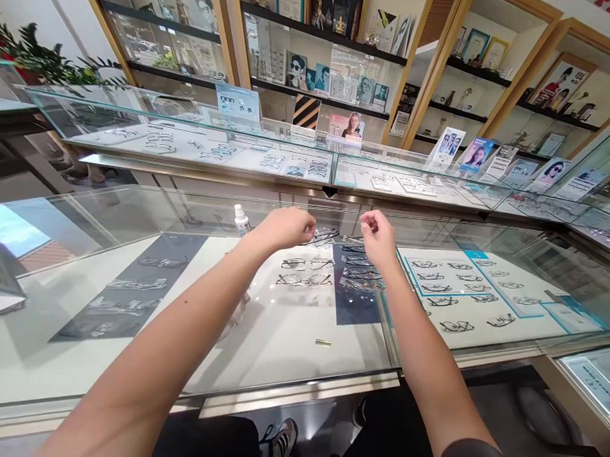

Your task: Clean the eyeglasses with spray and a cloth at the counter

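Note:
Both arms reach out over a glass display counter. My left hand (288, 226) is closed, its fingers curled inward above the glass. Just past its fingertips shows a pair of eyeglasses (325, 237); I cannot tell whether the hand touches it or it lies below in the case. My right hand (378, 239) is closed too, thumb and fingers drawn together in a pinch. Whatever either hand holds, if anything, is too small or hidden. Under my right hand, several dark-framed glasses (356, 271) lie on a dark navy mat (358, 312). Two more eyeglasses (304, 280) lie nearer on the white surface.
A white spray bottle (242, 221) stands behind my left forearm. A small gold-coloured piece (323, 343) lies near the front. Left is a grey mat (133, 282) with several glasses; right, a blue-edged panel (441, 276) with more. Another glass showcase (208, 148) runs behind.

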{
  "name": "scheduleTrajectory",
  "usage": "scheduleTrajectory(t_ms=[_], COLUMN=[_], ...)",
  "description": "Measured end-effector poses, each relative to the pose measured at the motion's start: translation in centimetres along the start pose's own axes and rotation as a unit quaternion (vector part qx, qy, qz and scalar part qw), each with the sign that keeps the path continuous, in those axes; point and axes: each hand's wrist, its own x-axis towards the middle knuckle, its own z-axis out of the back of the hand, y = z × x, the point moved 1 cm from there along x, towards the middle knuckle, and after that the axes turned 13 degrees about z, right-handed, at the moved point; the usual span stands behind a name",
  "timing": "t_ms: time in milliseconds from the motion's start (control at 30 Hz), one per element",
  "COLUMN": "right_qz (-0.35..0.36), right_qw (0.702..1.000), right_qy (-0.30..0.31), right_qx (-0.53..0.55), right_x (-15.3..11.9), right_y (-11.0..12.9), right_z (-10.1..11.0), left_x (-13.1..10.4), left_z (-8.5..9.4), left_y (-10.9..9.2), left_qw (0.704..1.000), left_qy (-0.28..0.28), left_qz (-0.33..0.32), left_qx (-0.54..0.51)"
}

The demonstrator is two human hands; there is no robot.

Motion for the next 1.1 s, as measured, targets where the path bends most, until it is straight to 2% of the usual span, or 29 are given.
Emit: scheduleTrajectory(t_ms=[167, 300, 567, 833, 1100], right_qz=[-0.018, -0.029, -0.056, -0.049, -0.045], right_qw=[0.999, 0.998, 0.997, 0.998, 0.998], right_qy=[0.035, 0.052, 0.047, 0.038, 0.035], right_qx=[-0.009, -0.005, 0.025, 0.002, -0.019], right_x=[-0.3, -0.4, -0.8, -0.9, -1.0], right_y=[-0.4, -0.6, -0.3, 0.0, -0.1], right_z=[-0.4, -0.8, -1.5, -1.6, -1.7], left_x=[1.3, 1.7, 1.6, 2.0, 2.7], left_z=[-2.7, -3.9, -5.1, -5.9, -6.7], left_y=[0.3, -0.1, -0.6, -0.4, 0.4], left_qw=[0.995, 0.991, 0.991, 0.991, 0.994], left_qy=[0.041, 0.049, 0.046, 0.048, -0.016], left_qz=[-0.022, -0.019, -0.018, -0.018, -0.028], left_qx=[0.084, 0.126, 0.128, 0.123, 0.107])
